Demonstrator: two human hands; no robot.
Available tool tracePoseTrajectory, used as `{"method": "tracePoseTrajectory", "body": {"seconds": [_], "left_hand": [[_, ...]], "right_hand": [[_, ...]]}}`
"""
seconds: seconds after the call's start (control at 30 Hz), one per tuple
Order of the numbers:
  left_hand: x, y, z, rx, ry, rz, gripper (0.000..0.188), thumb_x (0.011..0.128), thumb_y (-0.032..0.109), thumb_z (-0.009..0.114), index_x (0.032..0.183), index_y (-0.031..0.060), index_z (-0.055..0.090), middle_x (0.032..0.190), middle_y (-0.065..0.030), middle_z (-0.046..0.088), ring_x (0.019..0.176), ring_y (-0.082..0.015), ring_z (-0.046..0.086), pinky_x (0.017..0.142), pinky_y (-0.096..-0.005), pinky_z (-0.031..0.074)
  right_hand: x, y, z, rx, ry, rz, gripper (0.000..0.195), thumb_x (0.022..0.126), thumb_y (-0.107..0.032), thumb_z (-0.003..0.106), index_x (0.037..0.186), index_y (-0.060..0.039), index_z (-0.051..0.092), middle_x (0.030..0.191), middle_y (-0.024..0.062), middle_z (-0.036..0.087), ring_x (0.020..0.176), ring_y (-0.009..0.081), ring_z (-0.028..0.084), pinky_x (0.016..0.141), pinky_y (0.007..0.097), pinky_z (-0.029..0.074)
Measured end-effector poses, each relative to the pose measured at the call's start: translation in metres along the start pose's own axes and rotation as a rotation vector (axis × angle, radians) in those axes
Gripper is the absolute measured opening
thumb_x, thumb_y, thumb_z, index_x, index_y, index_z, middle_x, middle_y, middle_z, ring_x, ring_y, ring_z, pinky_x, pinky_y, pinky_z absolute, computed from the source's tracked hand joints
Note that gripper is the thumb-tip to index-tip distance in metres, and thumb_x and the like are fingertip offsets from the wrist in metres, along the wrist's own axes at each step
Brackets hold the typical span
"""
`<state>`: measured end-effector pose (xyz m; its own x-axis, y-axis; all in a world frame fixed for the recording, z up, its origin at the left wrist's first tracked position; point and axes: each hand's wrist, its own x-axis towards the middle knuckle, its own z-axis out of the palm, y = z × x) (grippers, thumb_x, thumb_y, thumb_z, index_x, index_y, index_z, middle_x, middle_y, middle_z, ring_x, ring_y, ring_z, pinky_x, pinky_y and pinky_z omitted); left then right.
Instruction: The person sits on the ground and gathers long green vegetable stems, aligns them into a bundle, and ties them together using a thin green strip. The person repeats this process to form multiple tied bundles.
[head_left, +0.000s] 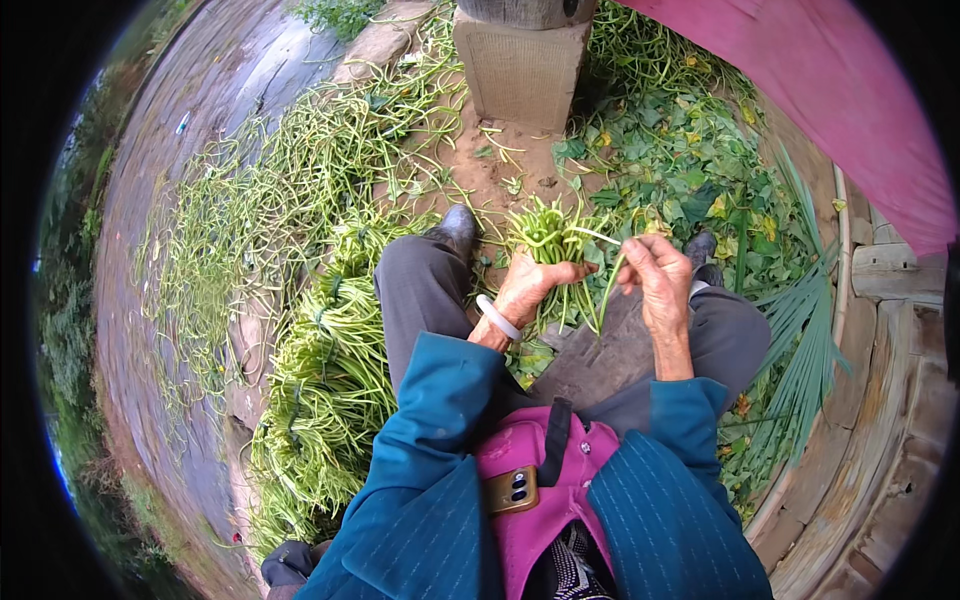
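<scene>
My left hand (529, 287), with a white bangle at its wrist, is closed around a bunch of green stems (551, 236). The cut-looking tips stand up above the fist and the rest hangs below it. To the right of the bunch, my right hand (654, 271) pinches a single green stem (610, 294) between thumb and fingers; one pale end reaches over to the bunch. Tied bundles of the same stems (330, 382) lie in a row beside my left leg.
Loose stems (300, 165) spread across the ground at the left. A stone pillar base (523, 71) stands ahead. Leaves (675, 157) cover the ground at the right, near a palm frond (802, 337) and wooden planks (874, 367). Pink cloth (840, 82) hangs at the upper right.
</scene>
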<state>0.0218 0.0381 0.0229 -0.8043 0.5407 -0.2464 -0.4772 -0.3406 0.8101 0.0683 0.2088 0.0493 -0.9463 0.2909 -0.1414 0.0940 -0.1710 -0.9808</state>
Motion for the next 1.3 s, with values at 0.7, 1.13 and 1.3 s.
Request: {"method": "tracePoseTrajectory", "body": {"seconds": [0.7,1.13,1.3], "left_hand": [[-0.006,0.001,0.01,0.244,-0.069,0.112,0.025,0.064,-0.001,0.065,0.088,0.0012,0.058,0.076,-0.0019,0.06,0.07,-0.0108,0.055,0.064,-0.0254,0.045],[-0.004,-0.02,0.001,0.477,-0.09,0.212,0.016,0.064,0.0,0.062,0.08,0.0023,0.058,0.067,-0.0026,0.058,0.062,-0.0116,0.052,0.058,-0.0284,0.044],[-0.003,-0.024,-0.006,0.71,-0.17,0.202,0.021,0.063,0.006,0.065,0.083,0.0038,0.059,0.07,-0.0064,0.061,0.061,-0.0157,0.056,0.06,-0.0309,0.046]], "right_hand": [[-0.001,0.008,0.0,-0.023,-0.19,0.066,0.04,0.081,-0.016,0.065,0.113,0.0046,0.055,0.098,0.0062,0.062,0.083,0.0113,0.056,0.07,0.025,0.044],[0.002,-0.002,-0.01,0.182,-0.256,0.073,0.04,0.078,-0.013,0.069,0.111,0.004,0.055,0.079,0.0005,0.056,0.067,0.0082,0.051,0.06,0.021,0.042],[0.004,-0.002,-0.012,0.26,-0.133,0.073,0.033,0.08,-0.019,0.068,0.105,0.0009,0.06,0.081,0.0005,0.06,0.069,0.0071,0.053,0.061,0.0197,0.041]]}}
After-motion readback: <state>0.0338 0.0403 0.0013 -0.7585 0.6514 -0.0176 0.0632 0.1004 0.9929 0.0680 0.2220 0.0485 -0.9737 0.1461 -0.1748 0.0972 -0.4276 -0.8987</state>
